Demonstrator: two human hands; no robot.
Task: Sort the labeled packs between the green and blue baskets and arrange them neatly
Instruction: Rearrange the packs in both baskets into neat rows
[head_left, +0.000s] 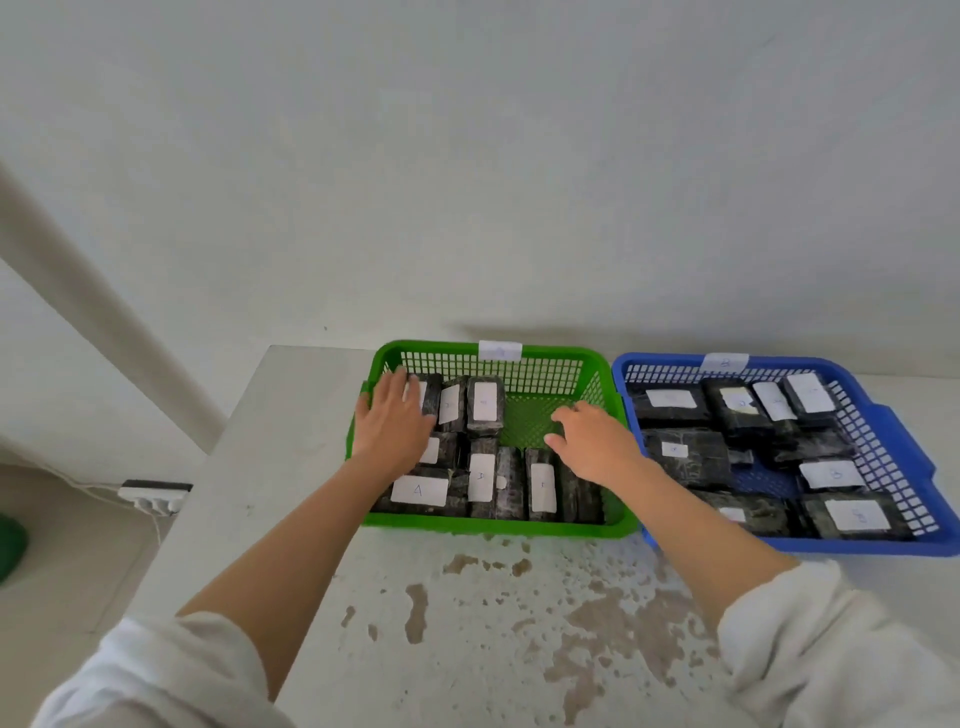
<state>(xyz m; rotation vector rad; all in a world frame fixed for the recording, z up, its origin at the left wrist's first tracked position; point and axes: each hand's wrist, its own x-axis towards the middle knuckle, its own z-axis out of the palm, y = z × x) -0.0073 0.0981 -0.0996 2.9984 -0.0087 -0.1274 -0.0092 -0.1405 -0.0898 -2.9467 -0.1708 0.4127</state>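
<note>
A green basket (566, 364) sits at the table's back, a blue basket (883, 415) right beside it. Both hold several dark packs with white paper labels. One pack in the green basket's front left shows the letter A (418, 490). My left hand (389, 421) lies with straight fingers over the packs at the green basket's left side, touching a pack near the back wall. My right hand (592, 441) hovers over the green basket's right side, fingers loosely bent above the bare mesh floor (530, 421), holding nothing. The blue basket's packs (680, 452) lie loosely scattered.
The white table (467, 623) has worn brown patches in front of the baskets. Each basket's back rim carries a paper tag (500, 350). A power strip (155, 494) lies on the floor left of the table. The wall stands directly behind the baskets.
</note>
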